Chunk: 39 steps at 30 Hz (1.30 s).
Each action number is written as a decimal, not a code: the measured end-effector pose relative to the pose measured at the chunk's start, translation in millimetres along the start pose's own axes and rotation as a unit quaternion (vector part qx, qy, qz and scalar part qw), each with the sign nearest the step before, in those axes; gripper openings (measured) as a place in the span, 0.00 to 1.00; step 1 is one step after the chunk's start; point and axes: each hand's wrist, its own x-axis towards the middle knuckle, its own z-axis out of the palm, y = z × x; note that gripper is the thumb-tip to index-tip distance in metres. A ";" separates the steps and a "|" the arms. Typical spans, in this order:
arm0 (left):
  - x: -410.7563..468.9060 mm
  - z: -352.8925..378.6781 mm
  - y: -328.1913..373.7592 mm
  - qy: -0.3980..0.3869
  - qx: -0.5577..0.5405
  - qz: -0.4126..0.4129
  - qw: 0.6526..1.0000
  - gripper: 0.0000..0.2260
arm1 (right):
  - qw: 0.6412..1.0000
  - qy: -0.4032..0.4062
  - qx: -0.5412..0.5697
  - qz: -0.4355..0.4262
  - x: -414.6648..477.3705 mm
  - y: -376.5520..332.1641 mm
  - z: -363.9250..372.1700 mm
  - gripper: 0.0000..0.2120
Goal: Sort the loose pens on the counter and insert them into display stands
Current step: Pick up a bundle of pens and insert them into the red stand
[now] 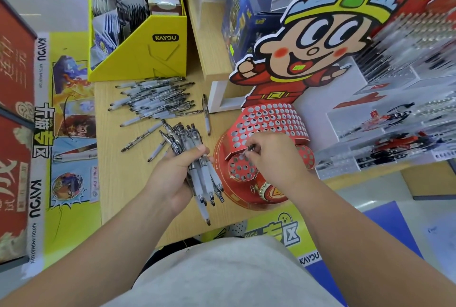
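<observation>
One wide-angle view, worn on the head, looks steeply down and forward along the person's own forearms onto the wooden counter (116,171). It sits close. The left hand (172,173) gripping a bundle of pens (206,176) and the right hand (274,158) pinching one pen (251,147) at the red display stand (266,119) fill mid-frame (edges bow outward). What seem to be clear racks (394,114) blur at the right edge.
</observation>
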 end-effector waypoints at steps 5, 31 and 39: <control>-3.8 -1.6 -2.7 0.002 -0.008 -0.001 1.000 0.11 | 0.999 0.003 0.044 0.015 2.8 1.3 -0.3 0.07; -32.6 16.7 -0.5 -0.074 0.150 0.028 0.985 0.11 | 0.946 -0.019 0.310 0.090 -9.4 -36.0 -39.4 0.11; -32.0 33.9 -2.1 -0.123 0.196 0.003 0.973 0.12 | 0.864 -0.085 0.464 0.177 -16.9 -33.5 -37.3 0.05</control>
